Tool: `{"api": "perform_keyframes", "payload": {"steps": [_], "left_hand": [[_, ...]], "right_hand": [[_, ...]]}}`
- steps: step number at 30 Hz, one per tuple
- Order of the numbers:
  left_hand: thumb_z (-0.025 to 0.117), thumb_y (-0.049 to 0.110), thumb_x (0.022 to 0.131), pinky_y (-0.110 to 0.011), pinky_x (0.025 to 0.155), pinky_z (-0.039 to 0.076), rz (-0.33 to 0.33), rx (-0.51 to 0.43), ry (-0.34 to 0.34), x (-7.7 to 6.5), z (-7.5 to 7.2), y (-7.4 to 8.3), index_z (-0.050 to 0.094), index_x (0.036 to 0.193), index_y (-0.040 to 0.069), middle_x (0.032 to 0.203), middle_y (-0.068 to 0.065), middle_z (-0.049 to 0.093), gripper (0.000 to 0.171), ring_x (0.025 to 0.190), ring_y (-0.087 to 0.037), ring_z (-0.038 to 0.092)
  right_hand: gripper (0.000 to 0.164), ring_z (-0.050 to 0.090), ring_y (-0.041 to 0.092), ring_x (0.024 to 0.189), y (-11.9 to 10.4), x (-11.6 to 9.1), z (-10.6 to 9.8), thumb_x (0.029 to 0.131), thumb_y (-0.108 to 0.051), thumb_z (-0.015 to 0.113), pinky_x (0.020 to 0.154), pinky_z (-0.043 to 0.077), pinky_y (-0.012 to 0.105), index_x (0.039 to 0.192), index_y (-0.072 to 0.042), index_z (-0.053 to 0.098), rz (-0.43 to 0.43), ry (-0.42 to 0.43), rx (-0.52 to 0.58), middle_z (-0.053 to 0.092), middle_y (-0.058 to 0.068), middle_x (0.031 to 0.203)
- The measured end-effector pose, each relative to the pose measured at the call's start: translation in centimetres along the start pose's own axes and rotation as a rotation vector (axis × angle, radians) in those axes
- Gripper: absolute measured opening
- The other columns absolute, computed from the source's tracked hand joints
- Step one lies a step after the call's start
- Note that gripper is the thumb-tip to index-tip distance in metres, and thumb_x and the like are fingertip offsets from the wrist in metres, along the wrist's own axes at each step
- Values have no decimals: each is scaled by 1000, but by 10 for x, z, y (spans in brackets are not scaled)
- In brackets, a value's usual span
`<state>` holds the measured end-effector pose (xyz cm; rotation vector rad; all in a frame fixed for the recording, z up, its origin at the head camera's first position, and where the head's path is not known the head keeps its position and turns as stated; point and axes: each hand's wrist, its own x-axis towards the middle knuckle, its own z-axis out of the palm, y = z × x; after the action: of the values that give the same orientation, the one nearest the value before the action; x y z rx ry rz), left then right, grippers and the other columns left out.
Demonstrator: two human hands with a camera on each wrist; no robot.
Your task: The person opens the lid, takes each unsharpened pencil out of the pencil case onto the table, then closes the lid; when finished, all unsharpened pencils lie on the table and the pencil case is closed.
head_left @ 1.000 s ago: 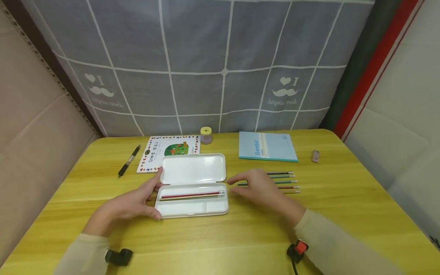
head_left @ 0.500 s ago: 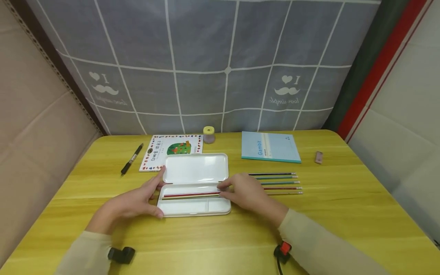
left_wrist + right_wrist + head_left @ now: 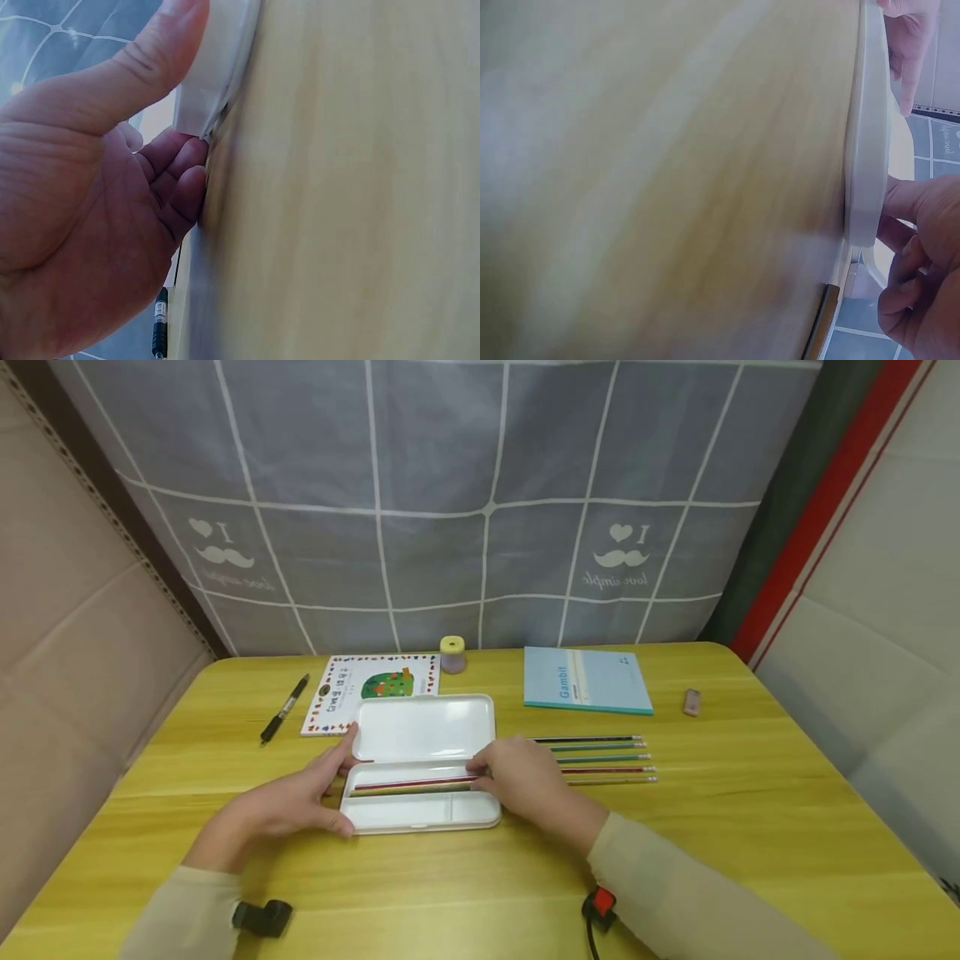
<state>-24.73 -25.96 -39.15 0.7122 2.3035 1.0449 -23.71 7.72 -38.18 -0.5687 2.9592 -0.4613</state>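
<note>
The left hand [image 3: 90, 195] grips the end of a white case [image 3: 214, 71], the thumb lying across its wall at the top of the view. The visible fingers are curled at the case's end, close to the wooden tabletop [image 3: 337, 187] filling the right side. A dark pen [image 3: 160, 326] appears lower down; white-lined grey-blue cloth [image 3: 105, 19], upper left.

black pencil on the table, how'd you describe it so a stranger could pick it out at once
On the yellow wood-grain table, find the open white pencil case, with a right hand at its right end. Past that hand, to the right, five loose pencils lie in a row. The black pencil is the topmost in the head view, the darkest of the five.
</note>
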Motion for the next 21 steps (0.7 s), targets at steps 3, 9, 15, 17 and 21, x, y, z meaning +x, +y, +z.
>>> {"api": "perform_keyframes", "payload": {"steps": [3, 9, 15, 17, 21], "left_hand": [[87, 30, 84, -24, 106, 40, 1, 1, 0, 0, 0, 0, -22, 163, 7, 142, -17, 45, 136, 130, -33, 46], [87, 29, 85, -19, 104, 39, -5, -15, -7, 1, 0, 0, -22, 163, 7, 144, -18, 44, 136, 130, -33, 45], [87, 29, 85, -18, 104, 39, -4, -12, -8, 2, 1, 0, -22, 163, 8, 144, -18, 44, 136, 132, -34, 45], [87, 30, 85, -19, 105, 39, -8, -2, -4, 1, 1, -1, -22, 163, 8, 144, -18, 44, 136, 132, -35, 45], [87, 33, 84, -21, 107, 37, -24, 13, 3, 1, 0, -1, -21, 164, 9, 143, -17, 44, 136, 133, -34, 43]], "right_hand": [[24, 73, 13, 97, -2, 0, 0, 90, -30, 84, 76, 58, 35, 113, -24, 84, -7, -3, -1, 79, -8, 107], [15, 68, 12, 89, -2, 0, -1, 91, -26, 84, 75, 55, 34, 105, -24, 85, -30, 0, 6, 76, -7, 101], [9, 66, 10, 85, 0, 0, 0, 90, -26, 84, 74, 53, 32, 99, -25, 85, -22, 17, 36, 76, -9, 98], [9, 67, 10, 86, 1, 0, 1, 90, -26, 84, 75, 54, 32, 99, -24, 85, -30, 21, 56, 77, -10, 97], [6, 66, 7, 83, 4, -1, 2, 89, -25, 85, 75, 54, 30, 95, -24, 85, -31, 31, 112, 76, -12, 91]]}}
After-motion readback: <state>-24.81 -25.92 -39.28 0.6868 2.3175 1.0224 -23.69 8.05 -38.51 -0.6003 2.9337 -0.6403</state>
